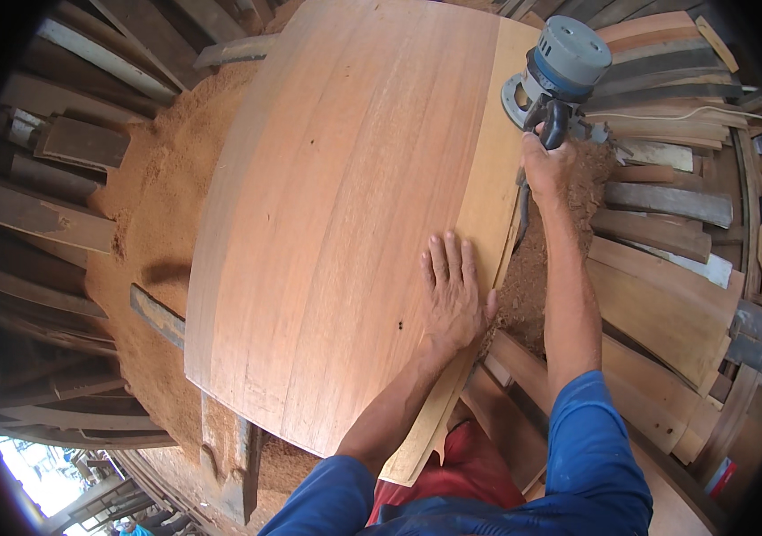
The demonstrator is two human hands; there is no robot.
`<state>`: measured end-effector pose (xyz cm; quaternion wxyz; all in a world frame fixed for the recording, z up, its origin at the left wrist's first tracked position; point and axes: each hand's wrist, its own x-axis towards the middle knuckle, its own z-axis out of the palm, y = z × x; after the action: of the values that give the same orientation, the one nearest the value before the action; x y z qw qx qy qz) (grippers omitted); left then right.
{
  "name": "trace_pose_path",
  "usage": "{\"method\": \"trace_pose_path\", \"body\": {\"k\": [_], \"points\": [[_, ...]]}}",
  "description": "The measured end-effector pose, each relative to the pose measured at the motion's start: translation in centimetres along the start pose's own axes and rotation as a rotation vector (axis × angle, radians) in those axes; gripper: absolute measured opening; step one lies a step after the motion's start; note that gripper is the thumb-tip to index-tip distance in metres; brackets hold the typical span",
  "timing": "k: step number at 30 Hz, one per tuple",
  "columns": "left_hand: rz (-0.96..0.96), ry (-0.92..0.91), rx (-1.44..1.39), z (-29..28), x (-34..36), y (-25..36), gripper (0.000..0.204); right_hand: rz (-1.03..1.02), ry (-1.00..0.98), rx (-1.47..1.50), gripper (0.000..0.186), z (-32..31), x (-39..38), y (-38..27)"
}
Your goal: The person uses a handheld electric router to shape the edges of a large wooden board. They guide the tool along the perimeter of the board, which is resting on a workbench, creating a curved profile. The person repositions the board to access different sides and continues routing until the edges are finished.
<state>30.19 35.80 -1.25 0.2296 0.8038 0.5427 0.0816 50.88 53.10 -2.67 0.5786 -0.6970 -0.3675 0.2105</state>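
A large panel of joined reddish planks (345, 205) lies in front of me, with a paler yellowish board (486, 161) along its right edge. At the panel's far right corner sits a handheld router (569, 62), with a grey motor top, a blue band and a black side handle. My right hand (546, 161) is wrapped round that black handle. Flat on the panel near its right edge rests my left hand (454, 299), fingers stretched forward. Where the router's bit meets the wood is hidden under its base.
Brown sawdust (158, 196) is heaped to the left of the panel. Stacked timber (50, 223) stands along the left, and more loose boards (667, 313) lie at the right. A pale cord (703, 112) runs over the boards at the far right. Wooden supports (229, 447) show beneath the near edge.
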Motion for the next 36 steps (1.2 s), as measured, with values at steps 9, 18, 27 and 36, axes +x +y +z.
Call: {"method": "trace_pose_path", "body": {"k": [9, 18, 27, 36], "points": [[-0.004, -0.008, -0.006, 0.1, -0.1, -0.1, 0.093, 0.066, -0.024, -0.068, 0.024, 0.2, 1.6, -1.1], [0.013, 0.033, -0.01, 0.5, 0.0, -0.3, 0.092, 0.096, -0.02, -0.086, 0.029, 0.7, 3.6, 0.2], [-0.153, 0.312, 0.15, -1.5, 8.7, -6.6, 0.088, 0.072, -0.016, -0.042, 0.029, 1.0, 3.9, 0.7], [-0.135, 0.326, 0.137, -1.4, 9.4, -6.1, 0.086, 0.083, -0.044, 0.037, 0.028, -0.1, 2.9, 1.4]]}}
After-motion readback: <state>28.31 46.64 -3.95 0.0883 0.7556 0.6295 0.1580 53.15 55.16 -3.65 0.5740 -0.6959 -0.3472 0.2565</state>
